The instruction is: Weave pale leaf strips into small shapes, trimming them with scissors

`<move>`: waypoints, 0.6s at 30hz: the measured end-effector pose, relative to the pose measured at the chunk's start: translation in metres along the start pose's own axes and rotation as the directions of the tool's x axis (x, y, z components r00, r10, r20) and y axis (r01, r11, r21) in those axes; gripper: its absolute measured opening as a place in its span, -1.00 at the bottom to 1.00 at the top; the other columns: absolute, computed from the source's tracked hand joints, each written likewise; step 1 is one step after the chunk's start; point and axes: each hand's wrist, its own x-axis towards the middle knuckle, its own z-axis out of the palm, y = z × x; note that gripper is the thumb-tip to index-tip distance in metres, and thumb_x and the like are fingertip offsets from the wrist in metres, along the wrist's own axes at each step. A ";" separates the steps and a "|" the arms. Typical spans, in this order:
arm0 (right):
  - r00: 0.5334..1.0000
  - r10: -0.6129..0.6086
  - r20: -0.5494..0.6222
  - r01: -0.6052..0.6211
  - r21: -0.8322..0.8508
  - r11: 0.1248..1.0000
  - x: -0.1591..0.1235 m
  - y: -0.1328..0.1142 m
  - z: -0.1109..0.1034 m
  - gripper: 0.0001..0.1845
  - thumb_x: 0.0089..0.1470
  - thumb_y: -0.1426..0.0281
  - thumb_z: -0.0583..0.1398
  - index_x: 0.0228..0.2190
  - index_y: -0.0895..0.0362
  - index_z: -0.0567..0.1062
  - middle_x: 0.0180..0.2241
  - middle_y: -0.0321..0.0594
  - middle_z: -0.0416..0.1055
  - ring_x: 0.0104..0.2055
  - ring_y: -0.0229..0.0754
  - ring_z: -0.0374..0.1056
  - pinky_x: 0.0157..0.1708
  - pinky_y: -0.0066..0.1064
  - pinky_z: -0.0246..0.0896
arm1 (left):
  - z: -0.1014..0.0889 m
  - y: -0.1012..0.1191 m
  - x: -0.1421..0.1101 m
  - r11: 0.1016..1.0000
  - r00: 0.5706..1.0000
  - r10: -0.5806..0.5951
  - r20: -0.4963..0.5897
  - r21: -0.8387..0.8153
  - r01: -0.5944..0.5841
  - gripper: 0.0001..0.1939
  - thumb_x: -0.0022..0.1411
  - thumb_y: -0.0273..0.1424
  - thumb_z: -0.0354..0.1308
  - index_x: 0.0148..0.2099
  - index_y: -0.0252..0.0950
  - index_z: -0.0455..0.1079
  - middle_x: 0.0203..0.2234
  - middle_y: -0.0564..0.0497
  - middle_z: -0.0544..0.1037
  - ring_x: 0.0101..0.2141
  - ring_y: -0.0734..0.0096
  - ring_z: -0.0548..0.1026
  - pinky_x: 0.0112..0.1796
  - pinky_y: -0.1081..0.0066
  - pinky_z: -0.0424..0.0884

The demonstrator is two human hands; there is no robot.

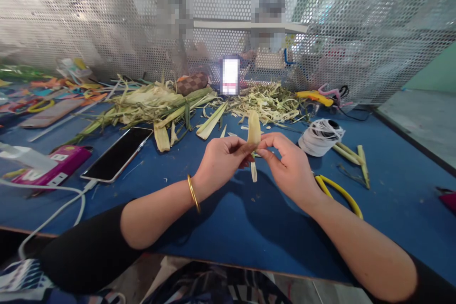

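Note:
Above the blue table, a pale yellow piece of dried plant leaf, like corn husk (254,127), stands upright between my hands. My left hand (221,164) pinches its lower part between thumb and fingers. From the other side, the closed fingertips of my right hand (289,167) grip the same piece at its edge. A narrow pale tail hangs below the fingers. Close to my right hand lie a spool of white twine (318,138) and a tool with yellow handles (342,193), its head hidden behind my wrist. Pale husk strips (212,122) lie just beyond my hands.
Piles of husk leaves (142,99) and shredded scraps (267,103) line the back, before a perforated metal screen (124,19). A lit phone (230,75) leans there. To the left are a cabled phone (119,154) and a magenta power strip (59,164). Stalks (362,166) lie right.

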 end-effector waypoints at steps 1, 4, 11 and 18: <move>0.999 0.042 0.016 -0.042 0.005 0.999 0.000 -0.001 0.000 -0.90 0.13 0.43 0.10 -0.42 0.08 0.38 -0.36 -0.22 0.44 -0.27 -0.14 0.36 -0.26 -0.32 0.23 | 0.000 0.000 0.000 0.998 0.999 0.038 -0.011 0.056 -0.038 -0.72 0.14 -0.23 0.18 -0.51 -0.31 0.40 -0.62 0.08 0.48 -0.59 0.55 0.39 -0.51 0.54 0.31; 0.993 0.121 0.009 -0.121 0.013 0.993 -0.001 -0.004 0.000 -0.92 0.10 0.41 0.12 -0.42 0.09 0.40 -0.44 -0.26 0.44 -0.37 -0.18 0.34 -0.36 -0.38 0.20 | 0.000 -0.001 -0.002 0.985 0.993 0.107 -0.039 0.143 -0.101 -0.69 0.16 -0.20 0.15 -0.51 -0.30 0.40 -0.62 0.06 0.49 -0.57 0.53 0.40 -0.52 0.54 0.29; 0.986 0.163 -0.025 -0.161 0.056 0.985 -0.001 -0.004 0.001 -0.92 0.07 0.38 0.15 -0.44 0.09 0.43 -0.44 -0.25 0.48 -0.37 -0.17 0.37 -0.35 -0.36 0.22 | -0.001 -0.005 -0.001 0.984 0.992 0.124 -0.032 0.132 -0.118 -0.74 0.13 -0.23 0.18 -0.46 -0.31 0.42 -0.59 0.04 0.50 -0.54 0.49 0.44 -0.48 0.52 0.34; 0.974 0.223 -0.027 -0.218 0.128 0.967 0.000 -0.002 0.000 -0.91 0.03 0.36 0.17 -0.44 0.10 0.47 -0.44 -0.24 0.51 -0.36 -0.14 0.40 -0.32 -0.31 0.25 | -0.001 -0.003 0.000 0.995 0.996 0.091 -0.027 0.049 -0.089 -0.85 0.09 -0.33 0.20 -0.42 -0.32 0.44 -0.54 0.04 0.52 -0.49 0.48 0.48 -0.40 0.49 0.43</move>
